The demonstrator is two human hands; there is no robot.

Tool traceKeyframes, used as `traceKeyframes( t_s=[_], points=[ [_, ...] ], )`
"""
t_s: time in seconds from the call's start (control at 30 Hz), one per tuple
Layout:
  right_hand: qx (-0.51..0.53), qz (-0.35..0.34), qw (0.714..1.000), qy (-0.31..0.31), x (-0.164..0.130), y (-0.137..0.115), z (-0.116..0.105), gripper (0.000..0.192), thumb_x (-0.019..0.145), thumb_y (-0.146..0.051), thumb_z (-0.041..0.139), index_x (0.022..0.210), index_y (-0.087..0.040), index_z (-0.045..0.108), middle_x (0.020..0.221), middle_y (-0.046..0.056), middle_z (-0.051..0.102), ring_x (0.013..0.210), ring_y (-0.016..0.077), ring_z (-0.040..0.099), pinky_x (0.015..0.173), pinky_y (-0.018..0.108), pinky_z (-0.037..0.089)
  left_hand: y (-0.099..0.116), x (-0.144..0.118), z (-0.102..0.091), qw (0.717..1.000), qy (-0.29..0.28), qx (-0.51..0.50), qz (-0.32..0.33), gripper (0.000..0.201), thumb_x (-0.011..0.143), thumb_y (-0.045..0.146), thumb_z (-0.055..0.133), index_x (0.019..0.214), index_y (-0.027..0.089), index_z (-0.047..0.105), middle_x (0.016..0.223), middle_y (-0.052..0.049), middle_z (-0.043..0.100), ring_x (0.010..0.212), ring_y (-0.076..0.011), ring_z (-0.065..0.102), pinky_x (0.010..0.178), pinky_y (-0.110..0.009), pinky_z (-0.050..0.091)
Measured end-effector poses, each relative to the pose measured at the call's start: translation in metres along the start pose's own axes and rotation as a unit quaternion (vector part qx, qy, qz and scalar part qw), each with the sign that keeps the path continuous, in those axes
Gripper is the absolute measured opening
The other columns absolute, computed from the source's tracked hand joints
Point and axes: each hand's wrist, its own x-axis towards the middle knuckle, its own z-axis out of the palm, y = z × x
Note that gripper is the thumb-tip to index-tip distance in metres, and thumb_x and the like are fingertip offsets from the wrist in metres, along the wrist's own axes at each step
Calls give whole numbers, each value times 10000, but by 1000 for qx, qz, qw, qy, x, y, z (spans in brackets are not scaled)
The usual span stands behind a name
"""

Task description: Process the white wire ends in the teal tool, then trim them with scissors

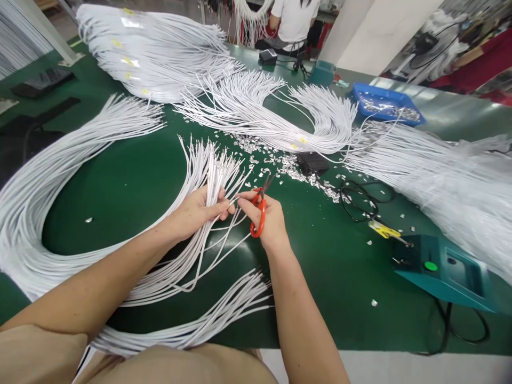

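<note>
So the left hand is clamped around a fanned-out bunch of white cables right in the middle of the frame, fingers pressed together on the bunch. The right hand has its grip closed on a pair of orange-handled scissors, blades pointing up toward the cable tips, and its fingertips pinch one cable end.

Progress-wise, I'd guess it's somewhere in the middle. There's a good scatter of small silvery trimmings on the green desk just above the hands, so plenty of ends look snipped already. But lots of cable is left: a big loop at the left, a heap at upper left, another curved bundle at upper center and a mass down the right side.

Around it: a teal box with a green button at lower right, a blue tray upper right, a black cord. Another person in a white top sits at the far edge. Nothing really blocks the hands, just loose strands underneath.
</note>
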Motion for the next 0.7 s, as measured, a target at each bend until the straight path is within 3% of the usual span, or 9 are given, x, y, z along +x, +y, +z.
traceKeyframes(
  t_s=[0.2,0.4,0.53,0.63,0.7],
  points=[
    [26,2,1000,1,-1,0,3,152,685,-314,698,770,-190,724,752,5,657,719,145,565,726,281,425,1,-1,0,1000,-7,-6,-3,261,780,292,658,815,195,419,775,3,627,604,-87,517,624,-238,407],
    [9,-13,999,35,-2,-1,10,111,666,-299,674,664,-188,670,655,-15,597,640,128,520,641,259,413,1,-1,1,1000,9,15,-15,286,738,313,690,835,193,450,770,0,636,667,-127,592,668,-268,438],
    [27,31,997,60,-3,3,19,91,634,-261,644,608,-183,604,582,-44,529,553,102,448,561,242,368,3,-2,4,989,67,134,12,292,681,308,722,829,190,500,698,25,618,691,-154,592,728,-304,446],
    [97,73,992,21,-2,5,18,132,655,-302,651,631,-173,632,584,-39,517,564,100,440,567,243,365,4,-2,4,973,98,207,25,243,679,289,711,811,183,536,700,16,632,699,-168,597,728,-313,449],
    [148,82,985,-24,0,4,13,175,690,-328,633,716,-165,692,629,-17,552,611,112,475,605,250,385,5,-2,4,980,73,183,18,212,710,283,684,807,185,524,703,8,644,702,-174,620,738,-323,464]
  ],
)
